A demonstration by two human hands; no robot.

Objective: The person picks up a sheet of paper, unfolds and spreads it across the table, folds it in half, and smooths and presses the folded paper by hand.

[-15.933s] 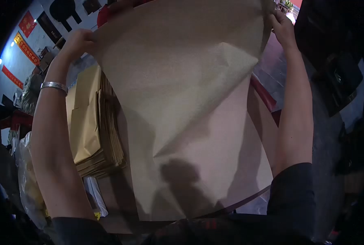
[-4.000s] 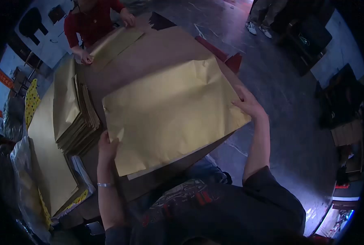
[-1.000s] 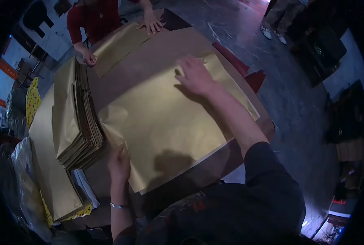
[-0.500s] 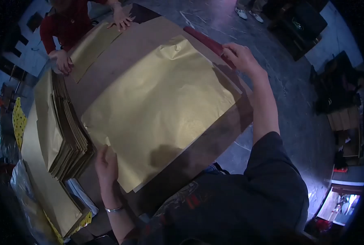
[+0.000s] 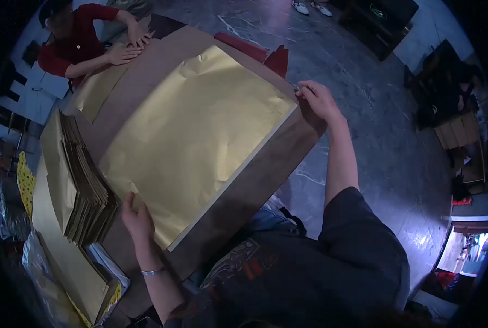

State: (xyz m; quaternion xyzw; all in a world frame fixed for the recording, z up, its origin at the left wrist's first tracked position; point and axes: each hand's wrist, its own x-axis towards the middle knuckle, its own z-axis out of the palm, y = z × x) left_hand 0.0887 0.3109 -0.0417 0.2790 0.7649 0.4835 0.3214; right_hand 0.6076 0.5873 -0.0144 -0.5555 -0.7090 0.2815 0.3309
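A large sheet of gold paper (image 5: 194, 136), slightly wrinkled, lies across the brown table, with a white strip showing along its near edge. My left hand (image 5: 138, 216) is at the sheet's lower left edge, its fingers closed on the paper there. Beyond the sheet's right corner, my right hand (image 5: 317, 99) is raised with fingers pinched together; anything between them is too small to name. Red pieces of material (image 5: 243, 47) lie at the table's far edge, behind the gold sheet.
A thick stack of folded gold-brown paper (image 5: 82, 186) stands to the left. Below it are a longer gold sheet (image 5: 71, 262) and clear plastic (image 5: 41, 273). Across the table, a person in red sleeves (image 5: 91, 63) presses both hands on another gold sheet (image 5: 99, 95).
My right hand has come away from the red material to the sheet's right corner. More white strip shows along the near edge. The other person's hands have come together.
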